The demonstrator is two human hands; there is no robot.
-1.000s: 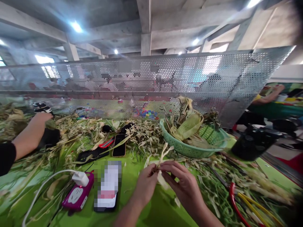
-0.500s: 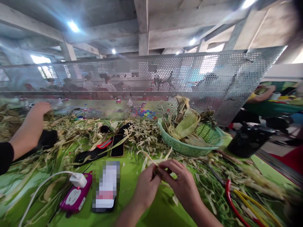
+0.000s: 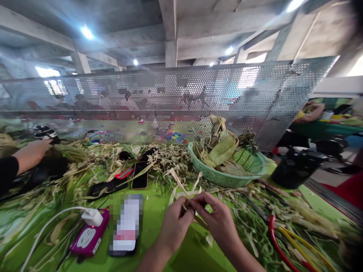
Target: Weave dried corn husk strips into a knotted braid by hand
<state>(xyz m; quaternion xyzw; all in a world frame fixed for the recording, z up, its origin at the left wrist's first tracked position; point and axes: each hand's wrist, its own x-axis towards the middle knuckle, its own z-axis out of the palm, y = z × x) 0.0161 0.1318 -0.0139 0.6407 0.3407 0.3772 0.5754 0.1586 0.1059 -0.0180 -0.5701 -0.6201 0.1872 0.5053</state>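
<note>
Over the green table (image 3: 159,211), the left hand (image 3: 174,226) and right hand (image 3: 218,219) both pinch a pale husk strip (image 3: 181,187) (it sticks up between them), just before the green basket (image 3: 224,177)

Bare concrete beams (image 3: 170,34) carry ceiling lights (image 3: 86,32) above a perforated metal screen (image 3: 170,98).

Phone screen (image 3: 126,223) pixelated, husk strip (image 3: 178,180) partly hidden

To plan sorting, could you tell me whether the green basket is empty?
No, the green basket holds a heap of pale husks.
</note>
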